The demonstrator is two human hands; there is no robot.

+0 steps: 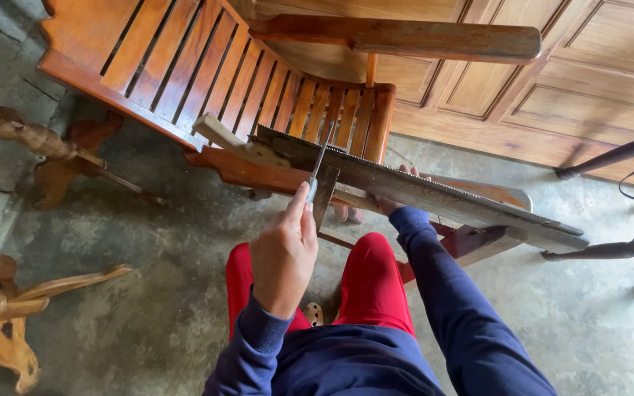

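Navy sleeves and red trousers filled the bottom of the view, belonging to a person seated over a concrete floor (pixel 148 293). Their left hand (pixel 284 253) was raised in front of the knees, its fingers (pixel 301 209) closed around the pale handle of a thin metal file (pixel 319 167). That file ran up and slightly rightward from the fingers, its tip meeting the toothed upper edge of a long handsaw (pixel 405 187).

Just beyond the left fingers, the saw lay with its long axis running from upper left, where its wooden handle (pixel 240 143) rested against a slatted wooden chair (pixel 207 73), down to lower right. So the file crossed the blade almost at a right angle.

On the far side of the blade, the right hand (pixel 398 187) was mostly hidden; only its fingertips showed above the saw, curled over it and apparently steadying it. To the right of the fingers, the blade stretched on unobstructed, with bare floor below and wooden doors (pixel 588 81) behind.
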